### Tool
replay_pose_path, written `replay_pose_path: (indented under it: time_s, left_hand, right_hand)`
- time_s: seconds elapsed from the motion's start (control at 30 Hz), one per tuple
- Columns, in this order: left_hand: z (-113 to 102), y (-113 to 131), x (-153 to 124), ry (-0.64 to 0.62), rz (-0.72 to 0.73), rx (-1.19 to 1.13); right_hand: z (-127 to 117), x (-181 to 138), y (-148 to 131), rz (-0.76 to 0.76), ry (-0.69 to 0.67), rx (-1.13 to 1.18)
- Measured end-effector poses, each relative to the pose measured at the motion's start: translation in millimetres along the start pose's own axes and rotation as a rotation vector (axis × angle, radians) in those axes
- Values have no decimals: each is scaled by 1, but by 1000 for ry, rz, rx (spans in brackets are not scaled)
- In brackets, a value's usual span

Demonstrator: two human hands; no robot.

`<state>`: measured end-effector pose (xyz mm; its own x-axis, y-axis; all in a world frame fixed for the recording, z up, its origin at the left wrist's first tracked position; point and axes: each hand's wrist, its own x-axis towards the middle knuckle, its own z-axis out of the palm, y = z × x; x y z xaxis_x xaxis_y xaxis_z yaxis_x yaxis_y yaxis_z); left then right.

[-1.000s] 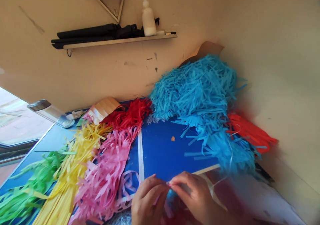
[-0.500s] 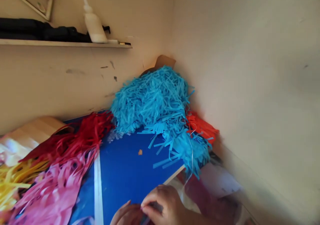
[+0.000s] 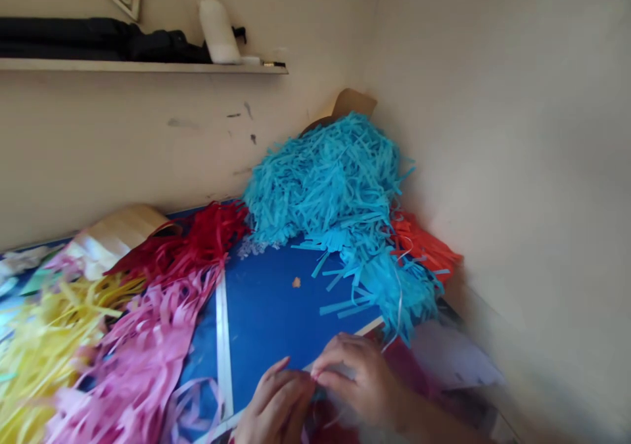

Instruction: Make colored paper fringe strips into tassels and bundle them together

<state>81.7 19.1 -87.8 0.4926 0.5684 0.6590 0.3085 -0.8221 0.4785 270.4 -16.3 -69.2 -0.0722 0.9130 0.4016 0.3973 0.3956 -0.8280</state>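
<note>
My left hand (image 3: 273,401) and my right hand (image 3: 357,381) meet at the near edge of the blue table (image 3: 269,316), fingertips pinched together on something small that I cannot make out. A thin white thread (image 3: 399,302) runs up from my right hand toward the big heap of blue paper fringe (image 3: 340,197) in the corner. Pink paper strips (image 3: 142,355) lie just left of my left hand.
Red strips (image 3: 197,243), yellow strips (image 3: 49,329) and orange-red fringe (image 3: 424,246) lie on the table. A wall shelf (image 3: 142,66) holds a white squeeze bottle (image 3: 215,23) and dark folded things. Walls close off the back and right.
The view swung right, then partly back left. My hands stay pinched together at the table's near edge, now slightly higher in view.
</note>
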Motion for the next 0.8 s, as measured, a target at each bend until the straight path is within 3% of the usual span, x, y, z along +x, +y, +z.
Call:
replay_pose_path:
  time_s: [0.17,0.47,0.67,0.73,0.8]
  left_hand:
    - [4,5,-7,-3,-96,37]
    - [2,13,-3,84,-67,9]
    - [9,27,-8,32,-413,-176]
    - [10,29,-11,60,-378,-201]
    - [9,29,-12,89,-255,-166]
  right_hand:
    - [5,-5,-1,-88,83,-57]
    - [-3,-7,-6,-164,91,-75]
    - [-2,-9,-10,-271,95,22]
    - [0,-11,-11,-281,130,50]
    - [1,-12,-12,-258,155,65]
